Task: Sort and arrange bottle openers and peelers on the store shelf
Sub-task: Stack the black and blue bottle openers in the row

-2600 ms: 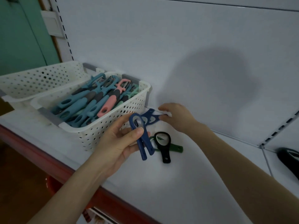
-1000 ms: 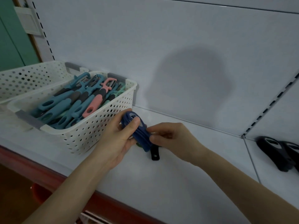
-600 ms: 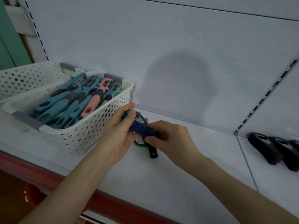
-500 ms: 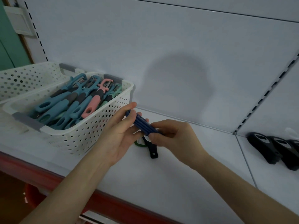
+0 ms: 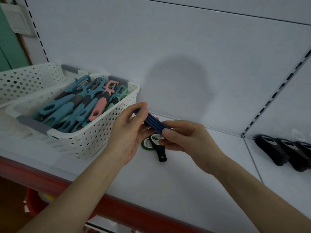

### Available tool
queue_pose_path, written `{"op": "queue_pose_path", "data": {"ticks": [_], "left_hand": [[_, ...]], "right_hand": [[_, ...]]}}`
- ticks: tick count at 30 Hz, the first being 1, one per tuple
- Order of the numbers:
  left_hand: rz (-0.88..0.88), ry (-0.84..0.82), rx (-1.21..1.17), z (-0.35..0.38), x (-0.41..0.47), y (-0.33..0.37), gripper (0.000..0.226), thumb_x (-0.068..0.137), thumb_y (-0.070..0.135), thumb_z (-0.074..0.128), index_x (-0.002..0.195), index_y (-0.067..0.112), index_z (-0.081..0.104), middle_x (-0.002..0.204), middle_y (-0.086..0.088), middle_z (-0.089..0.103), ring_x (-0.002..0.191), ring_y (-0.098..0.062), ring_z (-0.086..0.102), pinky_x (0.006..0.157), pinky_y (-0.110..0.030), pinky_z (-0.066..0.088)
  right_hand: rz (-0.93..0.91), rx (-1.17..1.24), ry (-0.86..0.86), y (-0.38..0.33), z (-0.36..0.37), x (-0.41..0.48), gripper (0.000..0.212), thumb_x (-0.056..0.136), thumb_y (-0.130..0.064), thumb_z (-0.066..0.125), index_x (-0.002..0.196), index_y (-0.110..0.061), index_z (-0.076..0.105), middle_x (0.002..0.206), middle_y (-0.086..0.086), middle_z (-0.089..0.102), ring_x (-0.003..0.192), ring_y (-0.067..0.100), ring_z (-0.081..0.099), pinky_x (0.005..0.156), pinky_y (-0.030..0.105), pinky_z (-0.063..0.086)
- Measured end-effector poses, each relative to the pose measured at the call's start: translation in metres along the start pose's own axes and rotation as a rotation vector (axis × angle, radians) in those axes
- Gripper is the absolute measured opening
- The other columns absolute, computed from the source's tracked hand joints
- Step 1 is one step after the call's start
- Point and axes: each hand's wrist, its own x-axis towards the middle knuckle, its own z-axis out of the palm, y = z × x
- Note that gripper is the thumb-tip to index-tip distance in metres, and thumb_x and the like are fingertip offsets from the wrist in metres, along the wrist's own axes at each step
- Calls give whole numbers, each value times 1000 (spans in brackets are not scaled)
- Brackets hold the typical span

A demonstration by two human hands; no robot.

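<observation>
1. Sitting at the far left, a white basket shows nothing inside. Just beside it, the peeler basket is heaped with peelers, heads toward the back wall. Its near corner lies close to the left forearm, so a careless swing could shove it toward the red shelf edge or dislodge the topmost peelers.

2. The left hand pinches the upper end of the blue bottle openers, thumb on top and fingers curled beneath. The stack is held edge-on in the air above the shelf. I judge that flat pieces gripped only at their ends could slide against each other and fan out.

3. The right hand pinches the stack's lower end between its thumb and bent fingers. If one hand lets go before the other has a fuller hold, the stack would likely tip and spill.

4. Under the hands, a green opener and a black opener lie overlapping on the shelf. Setting the blue stack straight down would land it on these and mix the colours.

5. At the far right, past the shelf seam and well apart, stands a row of black openers leaning on one another. Adding the stray black one carelessly could knock that row over.
</observation>
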Motion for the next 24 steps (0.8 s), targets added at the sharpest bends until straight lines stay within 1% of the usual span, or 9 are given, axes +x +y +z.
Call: {"op": "queue_pose_path", "data": {"ticks": [5, 8, 11, 13, 15, 17, 19, 22, 24], "left_hand": [[-59, -77, 195, -6, 5, -6, 28, 79, 26, 57, 106, 18, 58, 95, -6, 59, 92, -18, 66, 74, -28, 56], [80, -124, 742, -20, 9, -13, 34, 91, 25, 53, 124, 23, 51, 120, 6, 57, 110, -7, 55, 89, -15, 45], [211, -450, 1297, -31, 14, -20, 40, 90, 14, 56, 130, 18, 51, 140, 6, 43, 124, 3, 32, 96, 2, 23], [120, -667, 1474, -32, 17, -27, 51, 89, 18, 59, 137, 23, 42, 150, 7, 26, 132, 5, 12, 114, -19, 14], [44, -753, 1606, -26, 22, -28, 59, 90, 26, 57, 142, 28, 31, 153, 11, 15, 138, 3, 2, 116, -36, 2], [24, -800, 1690, -14, 29, -28, 57, 91, 29, 55, 143, 28, 30, 153, 13, 18, 141, -1, 4, 114, -37, 1], [1, -797, 1662, -5, 35, -30, 48, 90, 26, 57, 136, 23, 43, 145, 7, 39, 138, -9, 25, 113, -35, 14], [94, -753, 1673, 5, 43, -35, 32, 86, 18, 63, 117, 10, 60, 118, -4, 59, 111, -20, 52, 96, -32, 38], [121, -708, 1719, 10, 47, -38, 33, 85, 18, 64, 115, 7, 60, 114, -5, 59, 106, -20, 53, 92, -32, 39]], "right_hand": [[-25, -25, 94, 2, -1, -2, 19, 82, 3, 63, 93, -8, 72, 84, 7, 74, 71, 19, 70, 73, 25, 58], [-34, -77, 219, 2, -14, -5, 27, 81, 5, 63, 72, -18, 73, 71, 10, 71, 60, 12, 68, 67, 21, 58], [-67, -246, 325, 6, -36, -13, 32, 81, 3, 63, 61, -19, 73, 82, 21, 65, 62, 13, 66, 72, 26, 57], [-70, -348, 376, 10, -49, -20, 24, 82, 2, 62, 76, -21, 67, 82, 19, 64, 67, 18, 65, 81, 38, 55], [-57, -401, 433, 16, -61, -27, 26, 81, 0, 62, 82, -26, 63, 80, 13, 65, 70, 25, 65, 86, 49, 52], [-47, -450, 480, 24, -71, -33, 23, 81, -3, 63, 84, -26, 63, 76, 13, 65, 74, 38, 64, 83, 59, 49], [-38, -511, 520, 31, -79, -38, 20, 80, -6, 63, 87, -25, 61, 74, 15, 64, 75, 43, 61, 80, 63, 47], [-18, -581, 592, 37, -94, -47, 4, 80, -4, 63, 83, -3, 63, 73, 22, 61, 71, 42, 60, 72, 40, 51], [7, -688, 620, 41, -105, -54, 13, 81, -4, 61, 81, 9, 61, 72, 28, 57, 54, 23, 47, 54, 18, 35]]}}
